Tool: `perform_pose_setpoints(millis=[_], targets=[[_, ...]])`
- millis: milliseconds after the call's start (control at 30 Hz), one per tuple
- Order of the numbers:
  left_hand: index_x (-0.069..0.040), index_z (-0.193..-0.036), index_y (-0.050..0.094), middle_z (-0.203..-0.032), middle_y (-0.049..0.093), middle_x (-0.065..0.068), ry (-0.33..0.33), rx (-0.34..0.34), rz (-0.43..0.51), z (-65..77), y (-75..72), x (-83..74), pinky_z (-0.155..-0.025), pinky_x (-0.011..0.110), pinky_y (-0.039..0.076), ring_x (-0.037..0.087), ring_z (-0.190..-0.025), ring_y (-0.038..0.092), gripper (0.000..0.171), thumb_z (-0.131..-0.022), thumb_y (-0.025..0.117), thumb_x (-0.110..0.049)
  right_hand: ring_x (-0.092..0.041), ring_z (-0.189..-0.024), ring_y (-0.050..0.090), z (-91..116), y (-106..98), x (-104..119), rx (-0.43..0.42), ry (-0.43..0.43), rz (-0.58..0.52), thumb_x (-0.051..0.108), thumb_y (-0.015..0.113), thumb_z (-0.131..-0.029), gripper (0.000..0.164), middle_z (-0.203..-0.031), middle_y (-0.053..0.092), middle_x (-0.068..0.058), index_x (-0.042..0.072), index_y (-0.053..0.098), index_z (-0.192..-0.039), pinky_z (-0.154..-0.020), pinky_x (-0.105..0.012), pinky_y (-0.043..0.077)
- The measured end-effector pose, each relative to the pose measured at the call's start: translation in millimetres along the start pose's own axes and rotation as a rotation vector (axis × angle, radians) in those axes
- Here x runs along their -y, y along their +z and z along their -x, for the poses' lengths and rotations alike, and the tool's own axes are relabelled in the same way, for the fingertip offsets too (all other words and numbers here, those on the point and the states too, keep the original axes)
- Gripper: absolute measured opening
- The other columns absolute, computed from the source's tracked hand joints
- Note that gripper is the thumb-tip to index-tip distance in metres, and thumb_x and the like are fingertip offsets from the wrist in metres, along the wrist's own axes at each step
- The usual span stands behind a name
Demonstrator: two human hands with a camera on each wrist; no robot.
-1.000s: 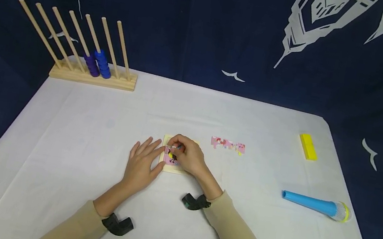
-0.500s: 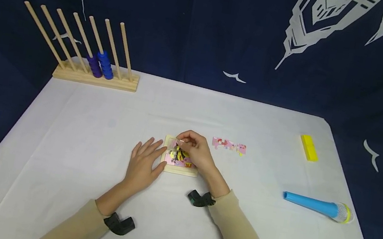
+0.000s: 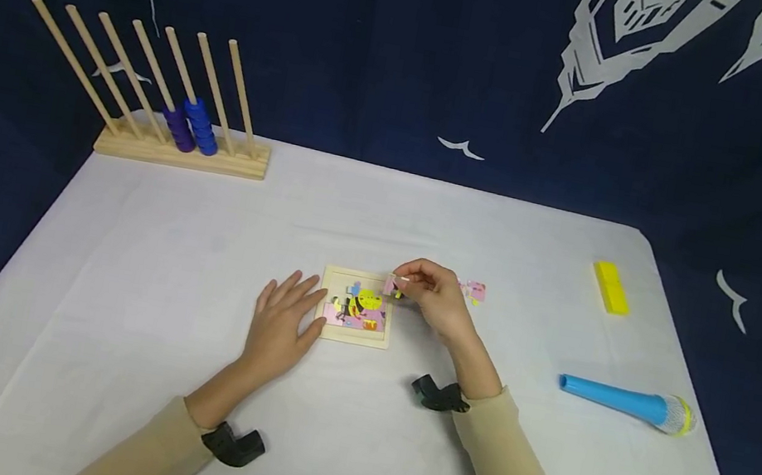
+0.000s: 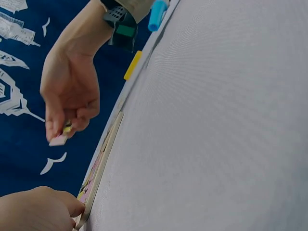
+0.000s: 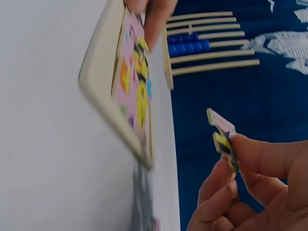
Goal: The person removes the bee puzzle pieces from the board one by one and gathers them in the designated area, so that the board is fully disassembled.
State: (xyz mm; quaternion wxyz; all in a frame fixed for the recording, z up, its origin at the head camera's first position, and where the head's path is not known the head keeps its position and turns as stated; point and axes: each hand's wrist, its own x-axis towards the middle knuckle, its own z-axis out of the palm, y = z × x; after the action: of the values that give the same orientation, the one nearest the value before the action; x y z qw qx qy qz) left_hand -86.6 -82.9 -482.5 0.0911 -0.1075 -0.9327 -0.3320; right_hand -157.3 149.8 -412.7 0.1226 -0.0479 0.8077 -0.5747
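A pink puzzle piece (image 3: 394, 286) with yellow and black on it is pinched between the thumb and fingers of my right hand (image 3: 435, 297). The right wrist view shows that puzzle piece (image 5: 224, 139) raised, its cut edge visible. Just left of it lies the wooden puzzle tray (image 3: 351, 335), with joined pieces forming a yellow and black bee picture (image 3: 361, 308); bare wood shows at its upper left. My left hand (image 3: 278, 330) lies with fingers spread, thumb and fingertip at the tray's left edge. Loose pink pieces (image 3: 476, 290) lie behind my right hand, which partly hides them.
At the back left of the white table (image 3: 162, 234) stands a wooden peg rack (image 3: 182, 158) with purple and blue beads on two pegs. On the right are a yellow block (image 3: 611, 288) and a blue toy microphone (image 3: 615, 398). A dark patterned cloth (image 3: 411, 58) hangs behind.
My right hand has moved right from over the tray's upper left to its upper right corner, carrying the puzzle piece and uncovering the bee picture. My left hand stays put.
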Motion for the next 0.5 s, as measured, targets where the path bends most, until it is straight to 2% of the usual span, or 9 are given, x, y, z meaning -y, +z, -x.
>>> perform_pose_setpoints(millis=[267, 500], targets=[[-0.003, -0.128, 0.063, -0.145, 0.051, 0.015, 0.001, -0.005, 0.012, -0.2, -1.0, 1.0, -0.116, 0.059, 0.013, 0.036, -0.143, 0.034, 0.04, -0.09, 0.066, -0.016, -0.01, -0.08, 0.057, 7, -43, -17, -0.044, 0.032, 0.048, 0.001, 0.058, -0.093, 0.02, -0.095, 0.063, -0.007, -0.009, 0.065, -0.109, -0.076, -0.025, 0.054], [-0.003, -0.128, 0.063, -0.146, 0.051, 0.015, 0.001, 0.001, 0.025, -0.3, 0.3, 1.9, -0.116, 0.059, 0.012, 0.036, -0.144, 0.032, 0.04, -0.09, 0.066, -0.016, -0.01, -0.077, 0.054, 6, -57, -26, 0.0, 0.073, 0.123, -0.002, 0.059, -0.091, 0.021, -0.1, 0.066, -0.016, -0.01, 0.066, -0.109, -0.07, -0.024, 0.05]])
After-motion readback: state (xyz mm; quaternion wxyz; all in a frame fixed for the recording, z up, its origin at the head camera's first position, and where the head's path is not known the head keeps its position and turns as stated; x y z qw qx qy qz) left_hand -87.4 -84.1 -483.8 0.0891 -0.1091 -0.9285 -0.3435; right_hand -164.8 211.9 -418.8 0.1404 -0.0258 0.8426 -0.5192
